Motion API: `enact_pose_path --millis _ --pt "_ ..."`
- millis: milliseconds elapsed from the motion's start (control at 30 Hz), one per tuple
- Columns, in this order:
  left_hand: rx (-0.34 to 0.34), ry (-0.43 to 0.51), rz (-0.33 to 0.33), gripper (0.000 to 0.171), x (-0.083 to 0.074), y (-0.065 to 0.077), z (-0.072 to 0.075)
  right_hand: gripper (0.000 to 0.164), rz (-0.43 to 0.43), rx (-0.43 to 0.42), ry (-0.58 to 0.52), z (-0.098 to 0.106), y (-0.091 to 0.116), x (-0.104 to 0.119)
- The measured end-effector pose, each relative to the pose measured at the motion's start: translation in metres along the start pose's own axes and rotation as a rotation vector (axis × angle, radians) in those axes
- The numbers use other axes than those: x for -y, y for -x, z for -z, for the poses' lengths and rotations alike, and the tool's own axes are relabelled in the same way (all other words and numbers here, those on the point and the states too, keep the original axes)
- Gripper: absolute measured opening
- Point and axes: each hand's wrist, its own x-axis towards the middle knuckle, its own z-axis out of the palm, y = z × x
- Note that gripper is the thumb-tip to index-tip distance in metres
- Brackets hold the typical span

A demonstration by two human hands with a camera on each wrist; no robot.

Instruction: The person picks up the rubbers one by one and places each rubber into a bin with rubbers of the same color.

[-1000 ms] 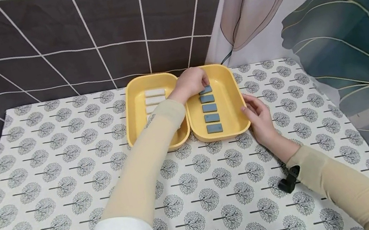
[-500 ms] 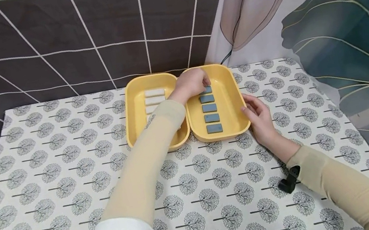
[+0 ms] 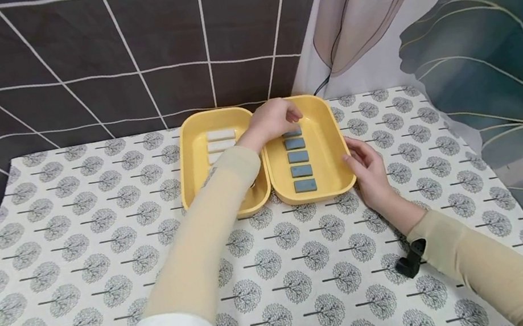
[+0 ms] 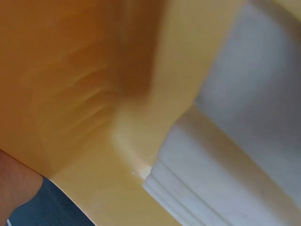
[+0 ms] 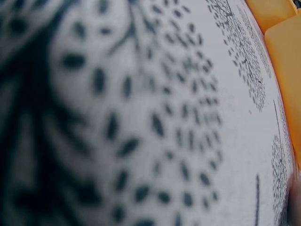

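My left hand [image 3: 276, 116] reaches across into the right yellow tray [image 3: 326, 135]. Its fingertips are just over the farthest of several small blue-grey rectangular blocks [image 3: 297, 157], which form a column along the tray's left side; that farthest block is partly covered by the fingers. On the tray's right wall, my right hand [image 3: 369, 171] holds the rim, thumb at the edge and fingers along the outside. A left yellow tray [image 3: 188, 166] stands alongside with several white blocks [image 3: 221, 134] in a column, partly hidden by my left forearm. Large white blocks [image 4: 225, 179] fill the left wrist view's right side.
The trays stand on a tree-patterned tablecloth [image 3: 108, 269]. Behind rises a dark cloth with white grid lines [image 3: 168, 40], and a leaf-patterned curtain [image 3: 503, 88] hangs at the right. A black strap or device [image 3: 411, 259] sits at the right wrist.
My left fingers have loosened and spread slightly off the farthest blue-grey block, which stays in its column. My right hand has kept its place on the tray. The head view has tilted slightly.
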Motion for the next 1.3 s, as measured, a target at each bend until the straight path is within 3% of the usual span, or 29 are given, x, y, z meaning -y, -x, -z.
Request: enact_pose_path --millis 167,433,633,933,1100,1300 --pt "-0.012 0.067 -0.017 0.028 0.002 0.002 -0.001 0.047 -0.006 -0.011 -0.012 -0.001 0.002 -0.001" --pt "0.007 0.218 -0.104 0.031 0.001 0.003 0.004 0.047 -0.006 -0.037 -0.013 0.0 0.002 -0.001" --pt "0.046 0.218 -0.132 0.035 -0.003 0.014 0.015 0.044 0.005 -0.049 -0.032 0.003 0.002 0.0" --pt "0.102 0.173 -0.136 0.036 -0.002 0.046 0.047 0.045 -0.002 -0.032 -0.031 0.003 0.002 0.001" --pt "0.082 0.198 -0.143 0.035 0.009 0.068 0.063 0.045 -0.001 -0.033 -0.037 0.002 0.001 -0.001" --pt "0.028 0.222 -0.11 0.036 0.015 0.107 0.081 0.044 0.004 -0.011 -0.026 0.0 0.001 -0.001"
